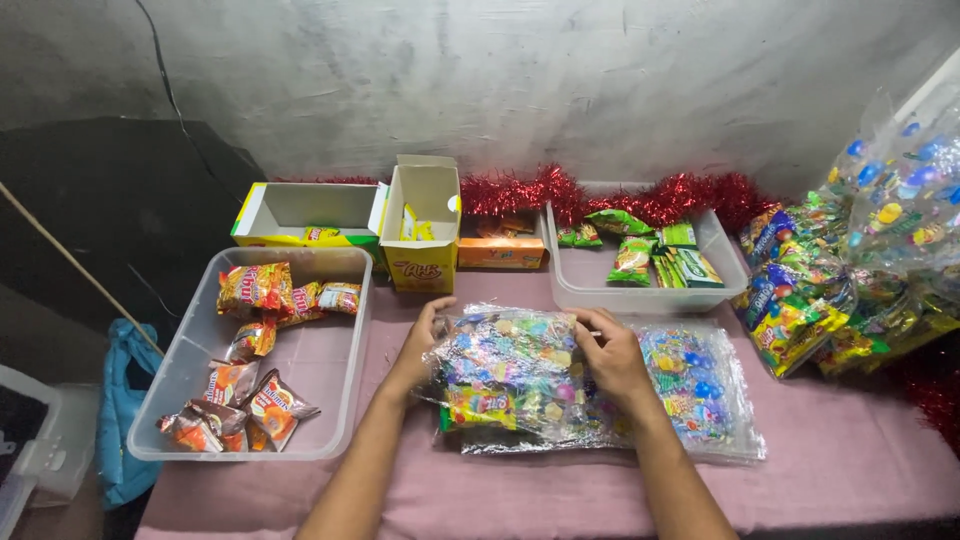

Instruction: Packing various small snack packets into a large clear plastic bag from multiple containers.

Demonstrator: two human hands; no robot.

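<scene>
The clear plastic bag of mixed, brightly coloured sweets (510, 375) lies at the middle of the pink cloth-covered table (850, 470), on top of further flat clear bags of sweets (700, 390) that extend to its right. The left hand (420, 345) grips the bag's upper left edge, fingers curled onto the film. The right hand (612, 355) pinches the upper right edge, fingertips closed on the plastic.

To handle the bag well, keep both grips on the film near the top corners, not on the contents, and keep tension even so the slippery plastic does not tear or slide off the stack beneath.

Left of the bag stands a clear rectangular plastic tub (160, 400) holding red and orange snack packets. Behind the bag, a second clear tub (730, 270) holds green packets. An open yellow cardboard box (425, 250) stands between the tubs, with red tinsel (530, 190) along the wall.
</scene>
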